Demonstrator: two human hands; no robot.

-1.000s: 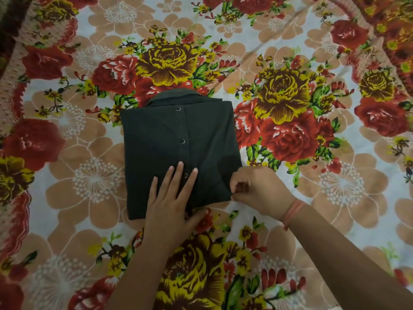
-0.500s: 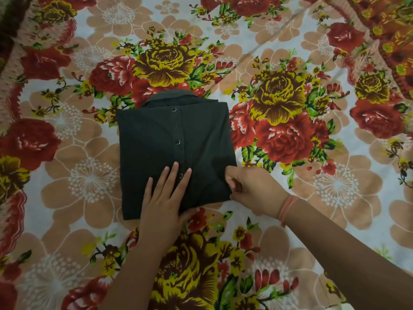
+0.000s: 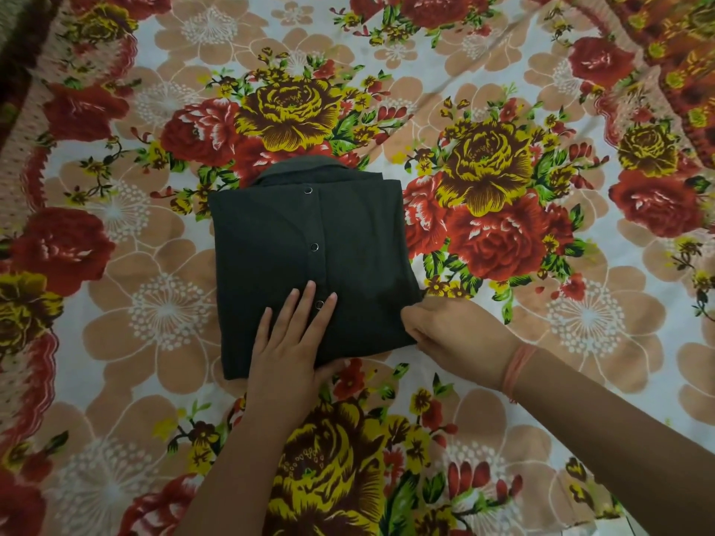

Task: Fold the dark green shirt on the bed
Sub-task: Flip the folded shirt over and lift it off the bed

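The dark green shirt [image 3: 271, 245] lies on the bed as a compact folded rectangle, collar at the far edge and a line of snap buttons down its middle. My left hand [image 3: 290, 342] lies flat on the shirt's near half, fingers spread and pointing away from me. My right hand [image 3: 452, 330] is at the shirt's near right corner, fingers curled in and pinching the fabric edge there. A thin band circles my right wrist.
A flowered bedsheet [image 3: 541, 303] with red and yellow roses covers the whole bed. A dark strip of another cloth shows at the far left edge [image 3: 15, 52]. The sheet is rumpled at the far right.
My hands and the shirt hold nearly the same places. My right hand has slid slightly along the shirt's right edge, still gripping the corner; the view has shifted a little.
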